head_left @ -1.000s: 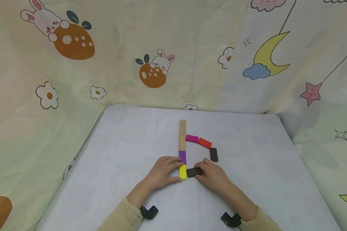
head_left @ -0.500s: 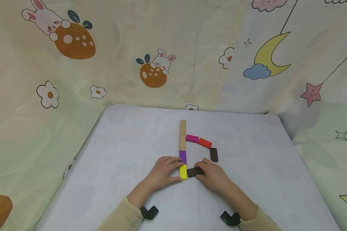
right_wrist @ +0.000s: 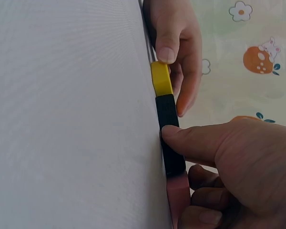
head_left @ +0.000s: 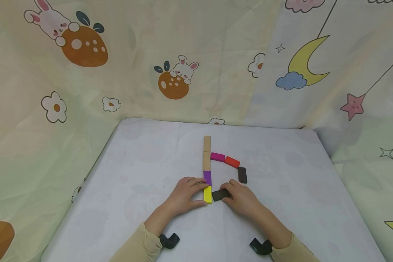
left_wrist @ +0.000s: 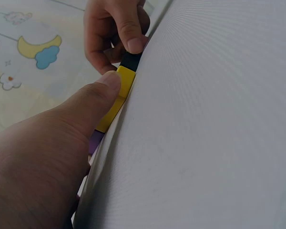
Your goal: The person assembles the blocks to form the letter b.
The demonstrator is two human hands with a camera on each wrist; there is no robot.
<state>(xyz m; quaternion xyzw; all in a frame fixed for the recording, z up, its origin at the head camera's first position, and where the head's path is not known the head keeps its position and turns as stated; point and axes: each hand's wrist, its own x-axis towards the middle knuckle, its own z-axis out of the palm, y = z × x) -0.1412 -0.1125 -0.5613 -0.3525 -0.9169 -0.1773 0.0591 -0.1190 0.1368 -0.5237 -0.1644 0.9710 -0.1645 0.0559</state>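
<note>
We saw the left hand (head_left: 183, 196) curled against the yellow block (head_left: 207, 194), thumb pressed to its near end and fingers reaching the purple block (head_left: 207, 178) above it. The right hand (head_left: 240, 198) pinched a black block (head_left: 220, 195) lying flat on the bench (head_left: 134, 174), its end touching the yellow one. A pink block (head_left: 217, 157), a red block (head_left: 232, 162) and a second black block (head_left: 242, 175) curved away behind.
</note>
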